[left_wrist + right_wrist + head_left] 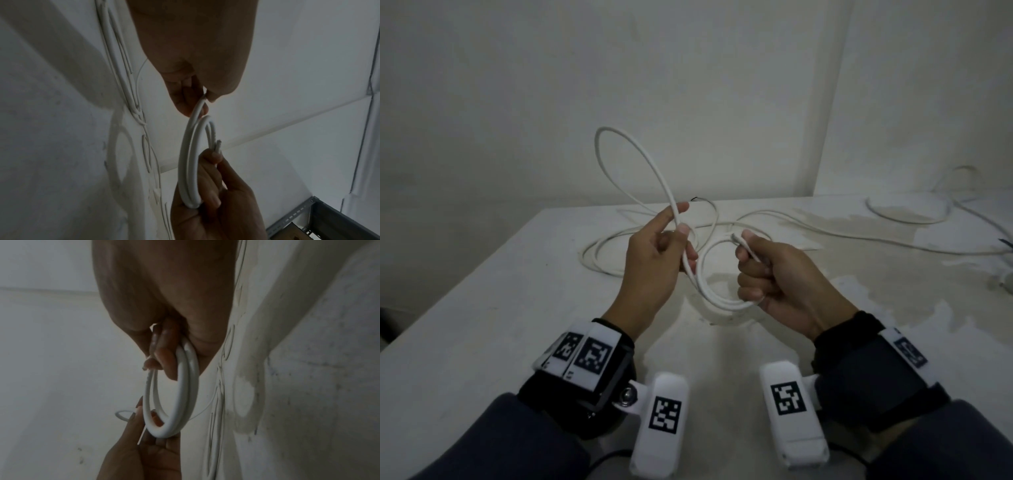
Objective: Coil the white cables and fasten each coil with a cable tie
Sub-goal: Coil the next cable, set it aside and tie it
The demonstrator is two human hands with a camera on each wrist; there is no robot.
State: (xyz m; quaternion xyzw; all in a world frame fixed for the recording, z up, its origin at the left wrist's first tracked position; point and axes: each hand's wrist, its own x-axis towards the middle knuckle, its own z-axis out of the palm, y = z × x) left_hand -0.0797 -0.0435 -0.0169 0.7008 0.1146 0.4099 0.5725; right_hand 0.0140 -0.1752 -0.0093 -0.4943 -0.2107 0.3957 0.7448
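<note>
head: left hand (654, 253) and right hand (774, 274) each grip the white cable (702, 284) above the bench (482, 308) | left wrist: thumb and fingers pinch a strand | right wrist: fingers curl round the coil's turns

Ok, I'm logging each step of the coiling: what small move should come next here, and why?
Probably the left hand should lay its raised loop down onto the small coil that the right hand grips. The coil has only about two turns, the loop stands free above the left fingers, and much of the white cable lies loose on the table.
</note>
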